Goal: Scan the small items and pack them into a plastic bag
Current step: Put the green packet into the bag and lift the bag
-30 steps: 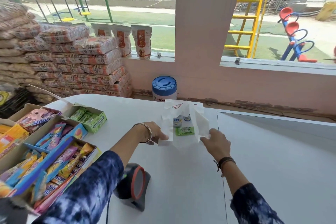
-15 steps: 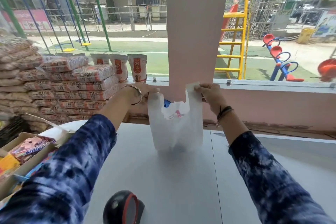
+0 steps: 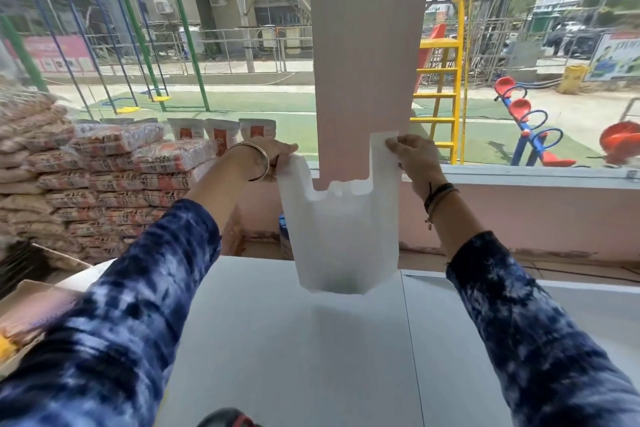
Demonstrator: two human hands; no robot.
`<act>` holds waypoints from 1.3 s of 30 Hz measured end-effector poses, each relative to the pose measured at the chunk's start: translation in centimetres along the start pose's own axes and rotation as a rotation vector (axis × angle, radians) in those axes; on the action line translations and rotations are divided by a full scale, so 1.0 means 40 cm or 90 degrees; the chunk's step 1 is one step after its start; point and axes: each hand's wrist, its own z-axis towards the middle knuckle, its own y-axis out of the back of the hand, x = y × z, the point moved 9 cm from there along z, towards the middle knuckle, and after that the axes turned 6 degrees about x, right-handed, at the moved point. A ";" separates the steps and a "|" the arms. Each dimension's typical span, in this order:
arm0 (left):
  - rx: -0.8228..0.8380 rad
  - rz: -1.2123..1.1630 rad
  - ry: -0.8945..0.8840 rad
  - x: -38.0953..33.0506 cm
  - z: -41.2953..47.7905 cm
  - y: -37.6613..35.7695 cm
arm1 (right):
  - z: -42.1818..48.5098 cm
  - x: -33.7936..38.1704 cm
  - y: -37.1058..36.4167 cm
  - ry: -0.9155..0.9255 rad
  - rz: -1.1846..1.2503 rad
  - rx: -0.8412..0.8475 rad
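Observation:
A white plastic bag (image 3: 343, 236) hangs in the air above the white table (image 3: 311, 350), held up by its two handles. My left hand (image 3: 268, 156) grips the left handle and my right hand (image 3: 414, 158) grips the right handle. A faint green shape shows through the bag's bottom; the items inside are otherwise hidden. The black and red scanner (image 3: 228, 419) peeks in at the bottom edge of the view.
Cardboard boxes of snack packets (image 3: 24, 319) sit at the table's left edge. Stacked sacks (image 3: 104, 180) fill the floor at the left beneath the window. A pink pillar (image 3: 363, 62) stands right behind the bag. A blue-lidded container (image 3: 283, 229) is half hidden behind the bag.
The bag lay flat on the table a second ago; both hands took its handles and lifted it, and it now hangs clear of the table. The view has tilted upward.

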 end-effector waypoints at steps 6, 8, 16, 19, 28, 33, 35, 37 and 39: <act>-0.042 0.142 -0.028 0.073 -0.090 -0.041 | -0.129 -0.059 0.011 0.012 -0.130 0.055; -0.039 0.286 -0.015 0.124 -0.145 -0.074 | -0.198 -0.103 0.010 -0.009 -0.160 0.077; 0.047 0.492 0.084 0.403 -0.327 -0.227 | -0.479 -0.291 0.031 -0.125 -0.288 0.234; 0.096 0.627 0.102 0.496 -0.383 -0.301 | -0.589 -0.379 0.024 -0.222 -0.428 0.382; 0.388 0.900 0.216 0.790 -0.492 -0.454 | -0.870 -0.582 0.004 -0.495 -0.564 0.628; 0.166 0.885 0.144 0.751 -0.440 -0.444 | -0.739 -0.461 -0.013 -0.205 -0.727 0.309; 0.126 0.822 0.064 0.749 -0.414 -0.464 | -0.723 -0.454 -0.093 -0.068 -0.742 0.332; 0.205 0.809 0.033 0.791 -0.395 -0.494 | -0.735 -0.506 -0.163 0.004 -0.782 0.429; 0.282 0.847 0.054 0.850 -0.387 -0.510 | -0.745 -0.589 -0.168 -0.029 -0.836 0.487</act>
